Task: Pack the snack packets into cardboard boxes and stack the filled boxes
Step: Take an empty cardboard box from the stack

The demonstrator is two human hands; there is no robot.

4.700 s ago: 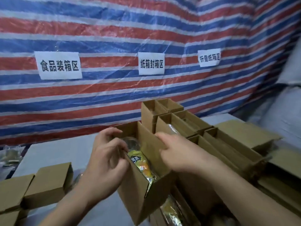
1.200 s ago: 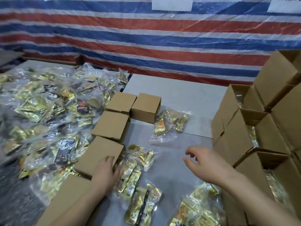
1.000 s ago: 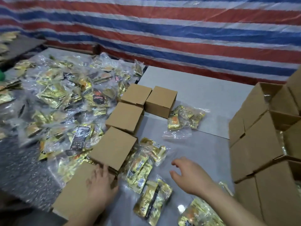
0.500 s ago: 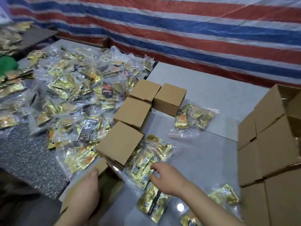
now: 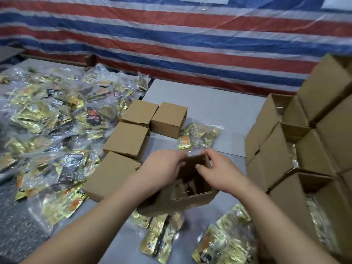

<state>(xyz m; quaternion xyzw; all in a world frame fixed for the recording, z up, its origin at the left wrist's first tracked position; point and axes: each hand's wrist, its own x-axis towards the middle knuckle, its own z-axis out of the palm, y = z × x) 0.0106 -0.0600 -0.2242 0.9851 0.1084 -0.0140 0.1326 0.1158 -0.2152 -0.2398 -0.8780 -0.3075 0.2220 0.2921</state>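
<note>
The open box (image 5: 187,184) sits mouth-up on the table (image 5: 207,103), directly in front of the person, so both hands can work its rim: the left hand (image 5: 162,168) grips the left wall with curled fingers, and the right hand (image 5: 219,169) holds the right wall, thumb hooked inside. This two-sided hold likely squares the mouth for loading. Packets (image 5: 49,126) lie heaped at left and loose nearby; filled boxes (image 5: 285,149) stand stacked at right.
</note>
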